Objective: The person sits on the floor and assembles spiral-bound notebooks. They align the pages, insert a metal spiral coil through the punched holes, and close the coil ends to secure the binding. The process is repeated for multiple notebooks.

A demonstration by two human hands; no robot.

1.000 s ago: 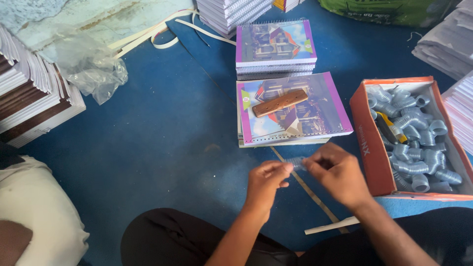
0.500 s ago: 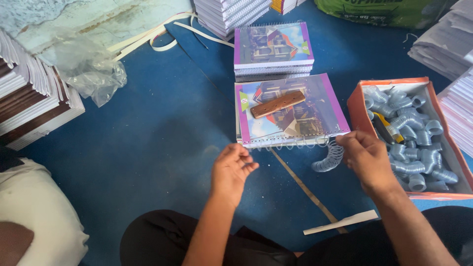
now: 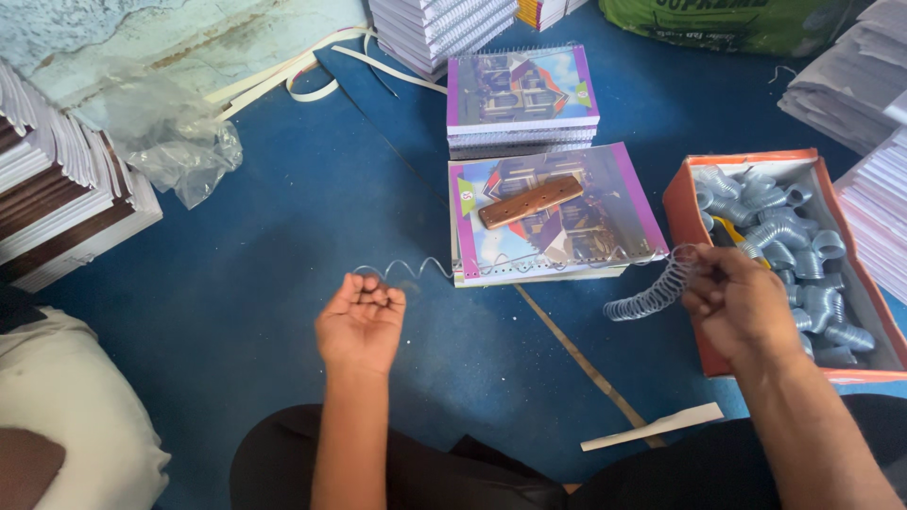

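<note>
Two hands stretching a silver spiral binding wire (image 3: 529, 269) across a spiral notebook.

Left hand (image 3: 361, 321) is pinching one wire end in curled fingers; right hand (image 3: 739, 304) is gripping the coiled end beside an orange box (image 3: 682, 203) of wire coils. Wire is running along the near edge of the notebook (image 3: 605, 222), a brown wooden block (image 3: 530, 200) lying on its cover, on blue floor (image 3: 283, 246).

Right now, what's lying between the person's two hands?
In the head view, a stretched wire spiral runs from the left hand to the right hand, along the near edge of the notebook.
</note>
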